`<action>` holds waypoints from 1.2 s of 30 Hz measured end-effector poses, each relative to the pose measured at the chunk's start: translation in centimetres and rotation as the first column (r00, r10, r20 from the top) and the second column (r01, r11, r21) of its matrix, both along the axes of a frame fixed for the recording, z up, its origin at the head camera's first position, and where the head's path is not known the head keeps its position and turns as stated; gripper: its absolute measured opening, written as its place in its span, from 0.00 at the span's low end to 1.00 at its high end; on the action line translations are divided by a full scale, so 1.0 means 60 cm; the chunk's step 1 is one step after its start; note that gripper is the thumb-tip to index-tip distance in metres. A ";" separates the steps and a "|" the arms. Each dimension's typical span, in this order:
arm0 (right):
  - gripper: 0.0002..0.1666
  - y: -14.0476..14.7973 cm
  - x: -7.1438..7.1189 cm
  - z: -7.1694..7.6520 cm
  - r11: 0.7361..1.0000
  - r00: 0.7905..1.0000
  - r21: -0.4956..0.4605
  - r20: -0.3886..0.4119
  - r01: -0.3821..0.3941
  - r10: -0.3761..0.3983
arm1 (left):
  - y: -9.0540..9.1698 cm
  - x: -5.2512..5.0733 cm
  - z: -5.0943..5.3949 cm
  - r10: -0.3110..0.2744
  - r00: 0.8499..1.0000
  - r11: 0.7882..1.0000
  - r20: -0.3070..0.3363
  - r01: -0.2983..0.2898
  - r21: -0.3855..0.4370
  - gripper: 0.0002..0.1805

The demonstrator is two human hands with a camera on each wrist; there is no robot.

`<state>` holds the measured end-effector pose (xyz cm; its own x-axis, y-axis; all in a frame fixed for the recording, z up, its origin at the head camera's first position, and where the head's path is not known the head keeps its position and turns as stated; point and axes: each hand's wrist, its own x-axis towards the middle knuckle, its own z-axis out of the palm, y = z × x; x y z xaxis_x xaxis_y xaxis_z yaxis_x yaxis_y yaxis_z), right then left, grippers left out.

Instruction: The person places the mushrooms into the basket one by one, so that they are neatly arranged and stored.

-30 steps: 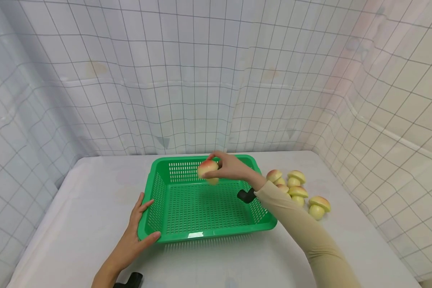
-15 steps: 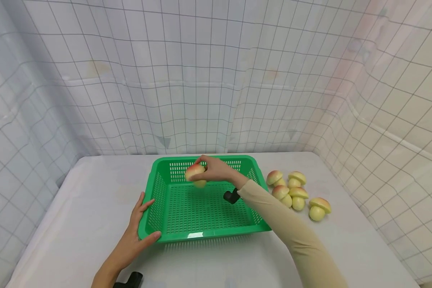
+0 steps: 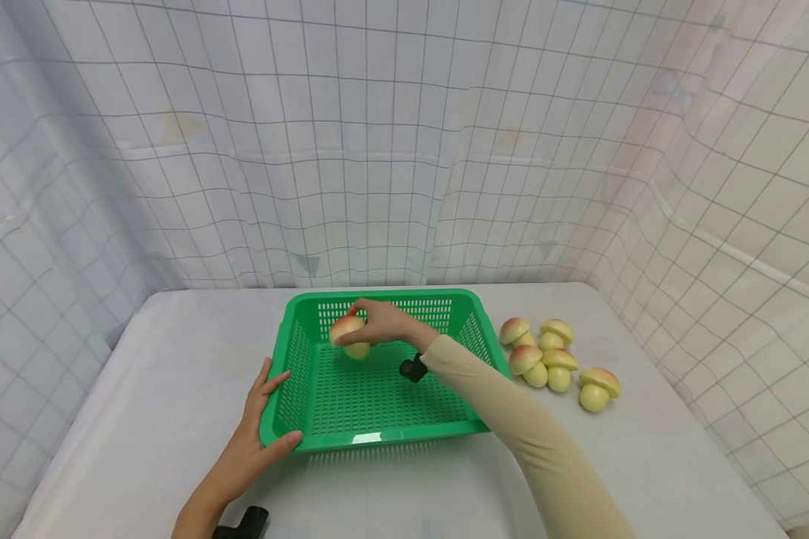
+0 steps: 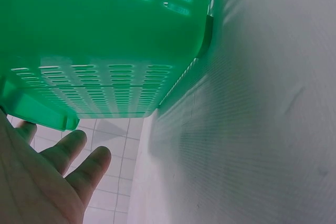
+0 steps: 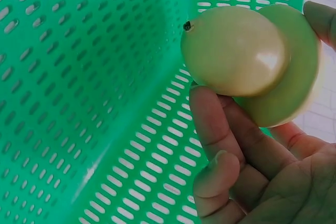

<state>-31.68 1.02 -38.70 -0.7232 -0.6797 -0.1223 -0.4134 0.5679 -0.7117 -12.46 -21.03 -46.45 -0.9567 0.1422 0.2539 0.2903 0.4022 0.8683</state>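
Observation:
In the head view, my right hand (image 3: 384,322) pinches a toy mushroom (image 3: 346,328) with a red-and-yellow cap, over the back left part of a green basket (image 3: 391,434). The right wrist view shows the pale round stem (image 5: 233,51) tilted away from the palm and my right fingers (image 5: 262,145) bent beneath it, with the basket's slotted wall behind. My left hand (image 3: 243,453) rests at the basket's front left corner, fingers spread along the left rim and thumb on the front rim. In the left wrist view, the left fingers (image 4: 89,174) look extended beside the basket's outer wall (image 4: 105,40).
Several toy mushrooms (image 3: 558,359) stand or lie close together right of the basket, one (image 3: 598,389) a little apart. The basket is on a white-covered table (image 3: 168,389) with grid-patterned curtains (image 3: 377,150) behind and at both sides. A black device (image 3: 414,368) is on the right wrist.
My right hand has carried the mushroom leftward and slightly lower across the basket, uncovering more of the mushrooms on the right. My left hand and the basket stay in place.

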 end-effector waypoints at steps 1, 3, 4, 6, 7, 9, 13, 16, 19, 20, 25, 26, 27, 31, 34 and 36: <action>0.36 -0.002 -0.001 -0.003 1.000 1.000 0.006 0.003 0.001 -0.001 | 0.000 0.000 0.000 -0.001 1.000 1.000 -0.001 0.001 -0.001 0.44; 0.36 -0.007 -0.002 -0.011 1.000 1.000 0.014 0.013 0.001 -0.001 | 0.001 0.000 -0.001 0.001 1.000 1.000 -0.002 -0.001 -0.002 0.44; 0.36 -0.009 -0.004 -0.014 1.000 1.000 0.017 0.016 0.000 0.000 | 0.001 0.000 -0.001 0.001 1.000 1.000 -0.002 -0.001 -0.001 0.44; 0.35 -0.012 -0.004 -0.020 1.000 1.000 0.021 0.020 -0.001 0.000 | 0.001 0.000 -0.001 0.002 1.000 1.000 -0.002 -0.002 0.000 0.44; 0.35 -0.013 -0.004 -0.022 1.000 1.000 0.025 0.020 0.001 -0.001 | 0.001 0.000 -0.001 0.003 1.000 1.000 -0.003 -0.003 0.001 0.44; 0.34 -0.016 -0.005 -0.027 0.999 1.000 0.036 0.020 0.006 -0.006 | 0.001 0.000 -0.001 0.005 1.000 1.000 0.000 -0.005 0.003 0.44; 0.35 -0.022 -0.006 -0.032 0.998 1.000 0.058 0.021 0.017 -0.019 | 0.001 0.001 0.000 0.010 1.000 1.000 0.005 -0.010 0.002 0.44; 0.37 -0.028 -0.006 -0.033 0.997 1.000 0.074 0.021 0.014 -0.016 | 0.002 0.001 0.000 0.014 1.000 1.000 0.008 -0.014 0.000 0.44; 0.38 -0.032 -0.004 -0.031 0.994 1.000 0.106 0.020 0.000 -0.003 | 0.002 0.001 0.000 0.013 1.000 1.000 0.010 -0.013 0.001 0.44; 0.39 -0.034 -0.003 -0.030 0.993 1.000 0.120 0.018 -0.006 0.004 | 0.002 0.001 0.001 0.012 1.000 1.000 0.011 -0.012 0.001 0.44; 0.40 -0.038 0.000 -0.032 0.982 1.000 0.191 -0.007 -0.002 0.004 | 0.003 0.000 0.002 0.011 1.000 1.000 0.012 -0.011 -0.005 0.44; 0.41 -0.039 0.000 -0.033 0.978 1.000 0.207 -0.015 0.006 -0.002 | 0.003 0.000 0.002 0.011 1.000 1.000 0.012 -0.011 -0.005 0.44; 0.41 -0.039 0.000 -0.035 0.975 1.000 0.220 -0.026 0.014 -0.009 | 0.003 0.000 0.002 0.011 1.000 1.000 0.014 -0.011 -0.005 0.44; 0.41 -0.042 0.003 -0.038 0.961 0.998 0.273 -0.064 0.038 -0.021 | 0.003 0.000 0.001 0.013 1.000 1.000 0.017 -0.013 -0.004 0.44; 0.40 -0.044 0.005 -0.038 0.953 0.995 0.298 -0.100 0.046 -0.016 | 0.003 0.001 0.000 0.014 1.000 1.000 0.017 -0.013 -0.002 0.44; 0.40 -0.046 0.006 -0.038 0.947 0.991 0.317 -0.133 0.054 -0.012 | 0.003 0.001 0.000 0.013 1.000 1.000 0.017 -0.013 0.000 0.44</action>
<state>-31.31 -1.73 -40.98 -0.7684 -0.5959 -0.2334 -0.4664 0.7711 -0.4335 -12.40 -20.87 -46.43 -0.9627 0.1295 0.2375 0.2700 0.4063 0.8729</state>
